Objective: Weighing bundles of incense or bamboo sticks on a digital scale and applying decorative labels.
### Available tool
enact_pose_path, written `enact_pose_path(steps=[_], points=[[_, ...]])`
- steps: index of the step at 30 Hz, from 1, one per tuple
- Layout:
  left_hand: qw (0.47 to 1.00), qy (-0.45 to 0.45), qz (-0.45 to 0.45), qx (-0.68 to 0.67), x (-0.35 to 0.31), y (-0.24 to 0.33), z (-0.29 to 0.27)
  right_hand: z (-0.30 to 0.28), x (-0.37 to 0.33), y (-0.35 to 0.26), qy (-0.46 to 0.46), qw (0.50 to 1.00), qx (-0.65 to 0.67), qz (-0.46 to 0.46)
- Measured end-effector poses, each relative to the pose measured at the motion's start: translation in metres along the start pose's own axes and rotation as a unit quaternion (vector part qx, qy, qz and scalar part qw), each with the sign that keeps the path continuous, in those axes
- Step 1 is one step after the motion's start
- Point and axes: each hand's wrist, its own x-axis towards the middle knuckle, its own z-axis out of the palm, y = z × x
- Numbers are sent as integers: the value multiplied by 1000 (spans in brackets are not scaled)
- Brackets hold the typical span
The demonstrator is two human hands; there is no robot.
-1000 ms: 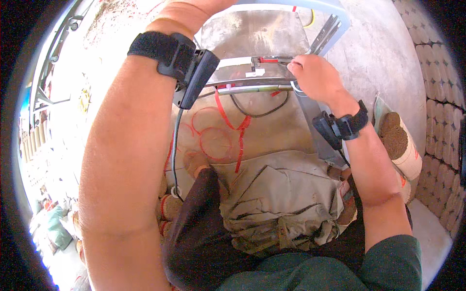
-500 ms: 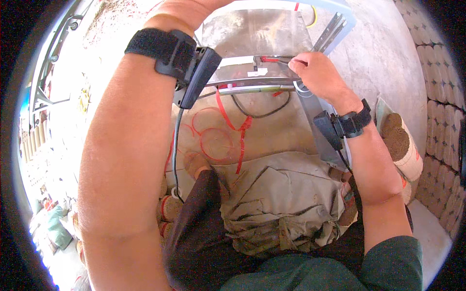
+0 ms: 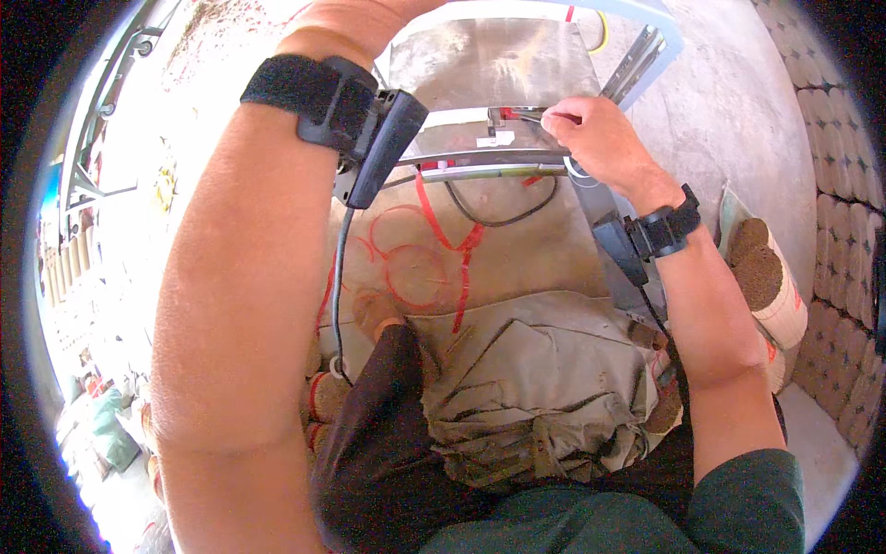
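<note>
My right hand is closed on a thin, dark, metallic tool, whose exact kind I cannot make out. The tool's far end reaches a small red piece on a metal worktop with a pale strip. A white tab lies just below that piece. My left arm stretches up and forward, and only the back part of my left hand shows at the upper edge. Its fingers are out of the picture, so what it touches is hidden.
A light-blue metal frame stands around the worktop. Red tape and a dark cable hang below it. A crumpled grey-green cloth lies before me. Soil-filled bags stand at right, beside stacked brown bundles.
The whole view has shifted very slightly. My right hand keeps its grip on the thin tool at the red piece, and my left arm stays stretched forward.
</note>
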Motion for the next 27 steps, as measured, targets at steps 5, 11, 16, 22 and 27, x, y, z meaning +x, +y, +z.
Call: enact_pose_path(steps=[5, 11, 16, 22, 27], points=[[1000, 6, 13, 0, 1, 1, 0, 0, -3, 3, -11, 999, 36, 15], [1000, 14, 15, 8, 2, 0, 1, -4, -14, 4, -16, 991, 129, 28], [999, 25, 20, 3, 3, -3, 4, -12, -27, -1, -5, 994, 113, 8], [998, 42, 47, 24, 7, -3, 3, -29, -48, -4, -197, 971, 132, -15], [998, 33, 32, 50, 6, -5, 4, 1, -58, 11, -245, 968, 21, -36]])
